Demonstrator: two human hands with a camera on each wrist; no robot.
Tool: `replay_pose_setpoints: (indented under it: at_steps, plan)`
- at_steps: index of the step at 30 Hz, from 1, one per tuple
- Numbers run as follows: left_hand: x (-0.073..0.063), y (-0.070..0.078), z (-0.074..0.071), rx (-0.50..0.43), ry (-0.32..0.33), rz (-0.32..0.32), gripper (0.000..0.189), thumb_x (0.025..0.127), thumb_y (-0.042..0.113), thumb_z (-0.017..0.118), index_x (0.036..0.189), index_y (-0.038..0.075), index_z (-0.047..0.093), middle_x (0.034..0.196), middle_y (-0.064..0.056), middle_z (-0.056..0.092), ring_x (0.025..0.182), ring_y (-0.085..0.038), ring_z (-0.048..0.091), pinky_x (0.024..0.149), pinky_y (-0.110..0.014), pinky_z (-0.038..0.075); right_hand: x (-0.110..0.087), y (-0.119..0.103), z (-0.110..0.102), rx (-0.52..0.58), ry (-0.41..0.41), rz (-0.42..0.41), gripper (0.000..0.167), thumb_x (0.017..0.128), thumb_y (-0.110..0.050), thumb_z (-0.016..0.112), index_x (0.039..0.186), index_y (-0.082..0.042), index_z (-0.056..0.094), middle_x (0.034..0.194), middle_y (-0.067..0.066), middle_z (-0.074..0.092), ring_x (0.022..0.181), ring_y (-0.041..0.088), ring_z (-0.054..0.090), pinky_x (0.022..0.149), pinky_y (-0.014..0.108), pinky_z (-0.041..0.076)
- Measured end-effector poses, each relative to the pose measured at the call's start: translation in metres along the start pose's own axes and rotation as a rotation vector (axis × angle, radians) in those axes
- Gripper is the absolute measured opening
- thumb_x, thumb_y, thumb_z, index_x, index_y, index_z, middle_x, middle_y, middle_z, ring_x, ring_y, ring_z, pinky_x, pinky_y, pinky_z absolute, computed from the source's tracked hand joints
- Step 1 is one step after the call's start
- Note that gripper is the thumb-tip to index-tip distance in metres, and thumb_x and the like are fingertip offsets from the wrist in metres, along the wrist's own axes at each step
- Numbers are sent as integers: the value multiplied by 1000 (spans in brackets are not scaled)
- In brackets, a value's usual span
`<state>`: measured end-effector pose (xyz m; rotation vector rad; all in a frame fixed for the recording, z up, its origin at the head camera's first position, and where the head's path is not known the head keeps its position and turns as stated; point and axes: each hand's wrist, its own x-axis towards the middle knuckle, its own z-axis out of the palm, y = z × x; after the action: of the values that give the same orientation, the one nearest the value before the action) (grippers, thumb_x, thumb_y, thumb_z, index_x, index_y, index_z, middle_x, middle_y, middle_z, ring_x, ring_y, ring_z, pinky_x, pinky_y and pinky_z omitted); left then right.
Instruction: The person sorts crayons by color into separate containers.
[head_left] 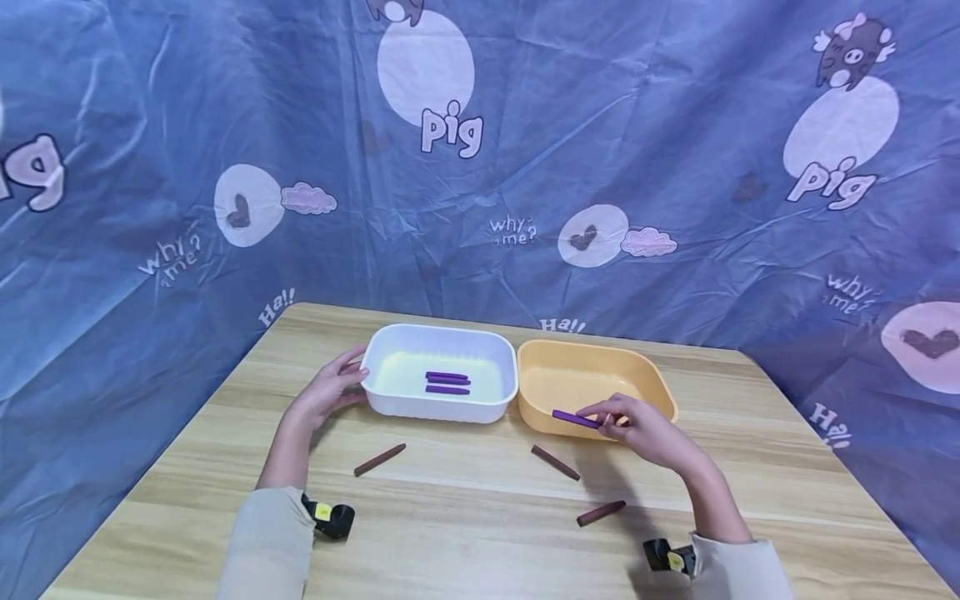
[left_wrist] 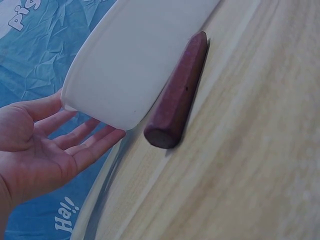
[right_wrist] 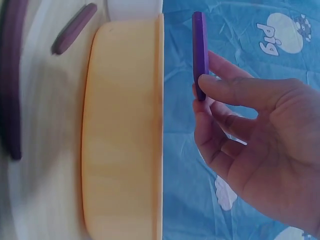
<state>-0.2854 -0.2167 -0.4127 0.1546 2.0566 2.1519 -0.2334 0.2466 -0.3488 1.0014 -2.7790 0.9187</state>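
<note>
My right hand (head_left: 633,425) pinches a purple crayon (head_left: 575,418) between thumb and fingers, over the near rim of the yellow bin (head_left: 547,367). In the right wrist view, this crayon (right_wrist: 200,47) points away from the fingertips, above the bin's rim. My left hand (head_left: 330,392) rests against the left end of the white bin (head_left: 435,408). The left wrist view shows its thumb at the rim and its fairly straight fingers (left_wrist: 90,145) along the outer side. Several purple crayons (head_left: 447,390) lie inside the white bin.
On the wooden table (head_left: 465,533), a brown crayon (head_left: 380,460) lies before the white bin. Another brown crayon (head_left: 556,462) lies before the yellow bin, and a third brown crayon (head_left: 601,513) lies nearer me. The bins stand side by side, with a blue patterned cloth (head_left: 480,275) behind.
</note>
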Motion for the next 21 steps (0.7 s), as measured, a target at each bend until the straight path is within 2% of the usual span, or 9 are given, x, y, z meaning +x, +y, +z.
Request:
replay_pose_setpoints:
  at_steps: [7,15,21]
  plan:
    - [0,0,-1,0,-9,12,59,96,5,43,146,2,11,143,-30,20,125,-44,30,97,-49,38,22,-7,6,-26,14,-15,29,79,10,62,102,-6,70,78,-5,57,74,13,54,62,26,47]
    - [0,0,-1,-5,-6,10,59,96,5,43,146,2,11,143,-30,20,125,-44,30,97,-49,38,46,-12,13,-24,2,5,27,80,9,60,102,-4,70,77,-4,55,73,14,55,63,27,48]
    - [0,-1,-1,-4,-5,7,59,96,5,43,146,2,12,143,-30,21,124,-44,31,97,-49,39,63,-14,18,6,6,-22,26,79,10,60,102,0,68,76,0,56,73,17,54,62,28,48]
